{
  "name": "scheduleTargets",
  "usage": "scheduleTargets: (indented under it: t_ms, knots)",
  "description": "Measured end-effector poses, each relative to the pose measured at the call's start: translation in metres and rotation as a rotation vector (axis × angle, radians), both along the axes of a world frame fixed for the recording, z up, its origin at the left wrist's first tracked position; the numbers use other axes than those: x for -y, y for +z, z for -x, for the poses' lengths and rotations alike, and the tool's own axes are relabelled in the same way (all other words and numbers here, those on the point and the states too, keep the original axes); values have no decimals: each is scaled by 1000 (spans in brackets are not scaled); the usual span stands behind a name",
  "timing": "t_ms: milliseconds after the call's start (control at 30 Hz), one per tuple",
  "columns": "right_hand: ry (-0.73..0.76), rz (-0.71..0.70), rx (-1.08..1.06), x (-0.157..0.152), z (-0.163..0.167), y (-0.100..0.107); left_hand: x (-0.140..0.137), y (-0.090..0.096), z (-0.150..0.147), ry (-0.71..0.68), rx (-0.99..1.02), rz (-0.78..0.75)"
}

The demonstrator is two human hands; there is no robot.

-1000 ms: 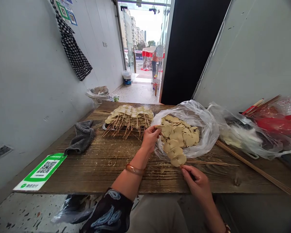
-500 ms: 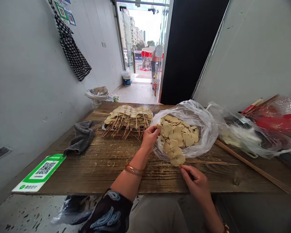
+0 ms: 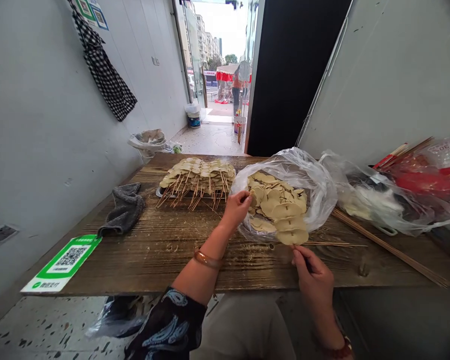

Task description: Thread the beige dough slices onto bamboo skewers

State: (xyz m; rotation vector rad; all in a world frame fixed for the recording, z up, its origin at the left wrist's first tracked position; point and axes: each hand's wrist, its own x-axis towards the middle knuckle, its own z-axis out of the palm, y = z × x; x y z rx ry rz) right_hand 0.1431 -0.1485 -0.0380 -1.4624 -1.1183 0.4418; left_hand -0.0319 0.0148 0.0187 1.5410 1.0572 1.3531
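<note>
My right hand (image 3: 314,272) pinches the bottom of a skewer threaded with several overlapping thin, round, pale-yellow slices (image 3: 291,225). It hangs over the front of a clear plastic bag (image 3: 320,200), which lies spread open with loose slices (image 3: 270,192) of the same kind inside. At the bag's left rim is my left hand (image 3: 236,209), thumb and fingertips closed on the edge of one round slice (image 3: 252,198). Left of the bag, finished-looking skewers of slices (image 3: 195,172) are piled on a metal tray (image 3: 160,192), their sticks pointing toward me.
Bare skewers (image 3: 390,247) lie on the wooden table (image 3: 165,250) at the right, beside another plastic bag (image 3: 375,200) and red packaging (image 3: 416,180). A grey cloth (image 3: 123,210) and a green QR-code card (image 3: 63,262) lie at the left.
My right hand has moved right with the loaded skewer, which now stands more upright, its slices facing me. My left hand has shifted slightly right, still pinched. The view has tilted a little.
</note>
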Motion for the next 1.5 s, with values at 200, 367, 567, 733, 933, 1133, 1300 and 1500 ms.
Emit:
scheduleTargets:
  t_ms: [200, 367, 567, 733, 933, 1133, 1300, 1500]
  knots:
    - [-83, -21, -143, -3, 4, 2, 4, -4, 0, -205, -353, -113]
    - [-59, -13, -145, -2, 4, 6, 6, -5, -2, -358, -548, -262]
    - [-57, -38, -109, -3, 4, 7, 3, -13, -13, -128, -628, -256]
    - [-44, -45, -110, -4, 5, 8, 3, -21, -25, -165, -802, -376]
    - [-33, -61, -81, -5, 3, 5, 5, -23, -32, -148, -985, -424]
    - [-19, -56, -47, -5, 3, 9, 2, -23, -35, -85, -1024, -346]
    - [-3, -52, -48, -4, 3, 11, 2, -19, -36, -71, -975, -294]
    - [29, -49, -42, -4, 3, 10, 0, -17, -30, -13, -719, -203]
